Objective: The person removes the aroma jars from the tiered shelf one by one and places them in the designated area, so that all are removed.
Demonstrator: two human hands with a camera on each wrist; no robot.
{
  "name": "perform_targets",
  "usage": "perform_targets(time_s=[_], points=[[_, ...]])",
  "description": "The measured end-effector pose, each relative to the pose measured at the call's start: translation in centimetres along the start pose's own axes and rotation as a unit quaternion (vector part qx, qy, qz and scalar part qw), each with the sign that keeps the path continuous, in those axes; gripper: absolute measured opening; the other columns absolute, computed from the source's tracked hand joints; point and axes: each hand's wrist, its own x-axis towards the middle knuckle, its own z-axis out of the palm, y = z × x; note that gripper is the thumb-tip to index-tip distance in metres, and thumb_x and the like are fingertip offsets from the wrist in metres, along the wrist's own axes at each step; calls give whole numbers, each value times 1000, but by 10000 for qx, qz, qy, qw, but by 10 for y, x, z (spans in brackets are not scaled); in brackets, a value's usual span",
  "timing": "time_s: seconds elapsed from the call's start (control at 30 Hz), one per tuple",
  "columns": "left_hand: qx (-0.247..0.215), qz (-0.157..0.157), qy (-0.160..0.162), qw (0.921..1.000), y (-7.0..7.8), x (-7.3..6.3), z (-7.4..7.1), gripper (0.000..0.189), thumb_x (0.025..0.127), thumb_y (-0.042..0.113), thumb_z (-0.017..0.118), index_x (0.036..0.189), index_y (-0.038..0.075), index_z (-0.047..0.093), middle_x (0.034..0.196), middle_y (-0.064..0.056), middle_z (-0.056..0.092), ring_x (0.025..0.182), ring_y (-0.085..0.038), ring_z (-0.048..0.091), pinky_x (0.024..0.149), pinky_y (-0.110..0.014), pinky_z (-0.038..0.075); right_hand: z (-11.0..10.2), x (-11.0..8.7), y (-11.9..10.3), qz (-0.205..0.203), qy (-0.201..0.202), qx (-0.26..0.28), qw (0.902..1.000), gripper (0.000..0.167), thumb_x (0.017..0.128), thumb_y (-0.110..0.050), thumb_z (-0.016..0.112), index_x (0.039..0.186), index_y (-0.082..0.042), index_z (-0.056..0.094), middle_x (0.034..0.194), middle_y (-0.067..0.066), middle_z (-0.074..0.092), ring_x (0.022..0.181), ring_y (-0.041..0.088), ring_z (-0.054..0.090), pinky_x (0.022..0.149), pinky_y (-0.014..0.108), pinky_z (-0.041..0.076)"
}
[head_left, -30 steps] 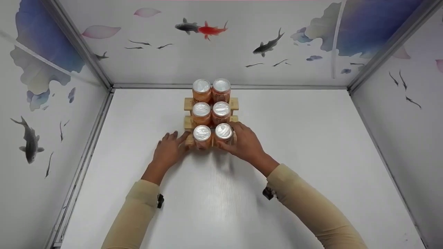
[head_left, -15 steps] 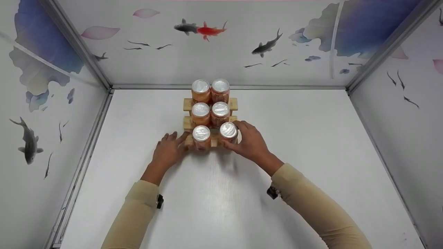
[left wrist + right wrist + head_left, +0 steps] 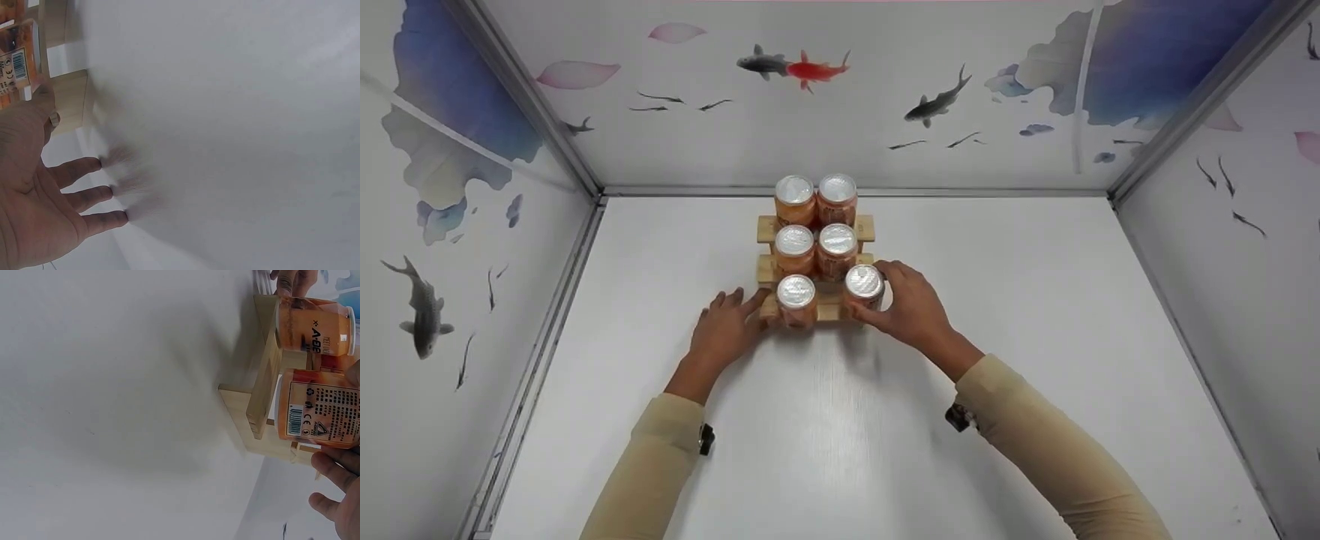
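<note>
In the head view, a stepped wooden stand (image 3: 830,309) is on the white table (image 3: 825,420), toward the far wall (image 3: 855,135), which is printed with fish. Two columns of upright cans occupy it, left and right: four cans (image 3: 795,251) in the far and middle rows, then the near-left can (image 3: 796,304) and the near-right can (image 3: 864,289). The right hand (image 3: 919,307) grips the near-right can at its right side, thumb to the near; bare wood shows between it and the near-left can. The left hand (image 3: 726,330) has its thumb and index finger pinching the left end of the near step.

In the left wrist view, the three other fingers (image 3: 90,197) extend straight, their tips touching the table beside the stand.

In the right wrist view, the near-right can is above the right end of the near step, barcode (image 3: 295,419) showing; whether its base touches wood cannot be told. The near-left can rests on that step.
</note>
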Motion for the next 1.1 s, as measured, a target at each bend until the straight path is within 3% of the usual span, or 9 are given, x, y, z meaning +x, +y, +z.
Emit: perform_targets(time_s=[0.5,1.1], points=[[-98,78,83,9999,0,-2,0,60,113,44,62,168,25,50,170,-30,46,158,-61,39,120,-80,40,-11,-4,13,241,45,-40,9997,75,88,-46,94,141,-1,65,130,19,74,123,44,72,105,60,59],[37,-67,-89,9999,0,0,1,60,114,46,59,169,26,47,172,-29,44,160,-60,37,122,-79,38,-23,-8,36,410,143,-139,9990,76,88,-42,94,142,2,64,135,21,74,125,43,72,104,62,59]])
